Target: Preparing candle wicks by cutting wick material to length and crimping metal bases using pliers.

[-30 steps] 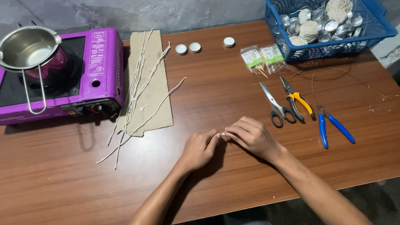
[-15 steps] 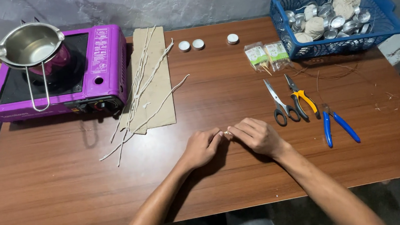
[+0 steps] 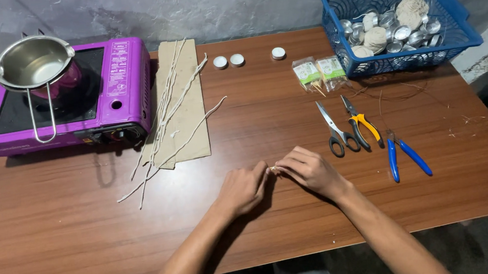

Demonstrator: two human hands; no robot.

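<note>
My left hand (image 3: 243,189) and my right hand (image 3: 310,170) rest on the brown wooden table (image 3: 75,242), fingertips meeting. Together they pinch a tiny pale piece (image 3: 272,169) between them; it is too small to tell what it is. Several waxed white wicks (image 3: 168,120) lie on a strip of cardboard (image 3: 192,127) to the upper left of my hands. Scissors (image 3: 332,128), yellow-handled pliers (image 3: 362,124) and blue-handled pliers (image 3: 402,156) lie to the right of my right hand.
A purple portable stove (image 3: 114,90) with a steel melting pot (image 3: 31,62) stands at the back left. A blue basket (image 3: 454,30) of metal cups and twine balls sits back right. Three small tealights (image 3: 238,59) and two small packets (image 3: 318,71) lie near the far edge.
Both hands stay together on the small piece, fingers shifting slightly. The view has moved a little; nothing on the table has changed place.
</note>
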